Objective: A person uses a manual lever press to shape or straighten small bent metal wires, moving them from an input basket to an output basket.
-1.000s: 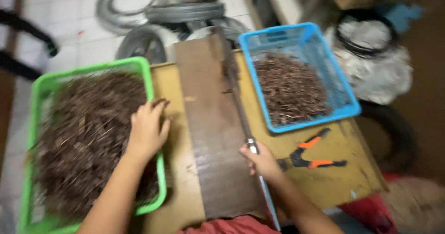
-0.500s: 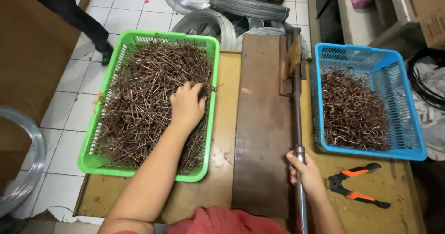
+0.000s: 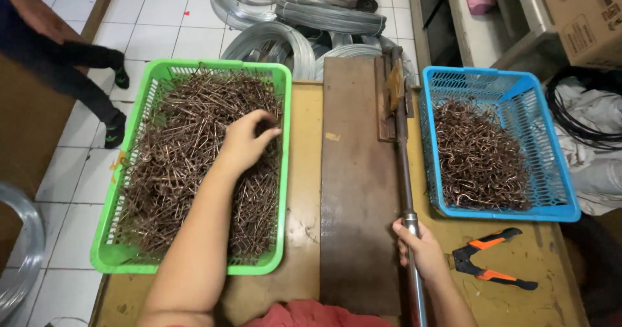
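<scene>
The left hand (image 3: 245,140) reaches into the green basket (image 3: 110,236), at about 10 o'clock from the person, its fingers curled down into the heap of copper-coloured wire pieces (image 3: 181,165) that fills it; whether the fingers have closed on any piece cannot be told. The right hand (image 3: 420,249) is clenched around the long metal lever handle (image 3: 407,204), at about 1 o'clock and close to the body. That handle runs straight away toward 12 o'clock along the right edge of the brown wooden board (image 3: 356,191), to a hinged metal fitting (image 3: 392,87) at the board's far end. The board lies lengthwise in the middle of the yellowish table (image 3: 304,158), between the two baskets.

At 2 o'clock sits the blue basket (image 3: 557,191), with a smaller pile of bent copper wire hooks (image 3: 476,162) inside. Just right of the right hand, at 3 o'clock, orange-and-black pliers (image 3: 495,265) lie flat on the table, apart from the hand. Beyond the table, at 12 o'clock, coils of grey wire (image 3: 285,35) rest on the white tiled floor (image 3: 149,16). At 10 o'clock, far out, another person's leg (image 3: 84,58) stands on the tiles.
</scene>
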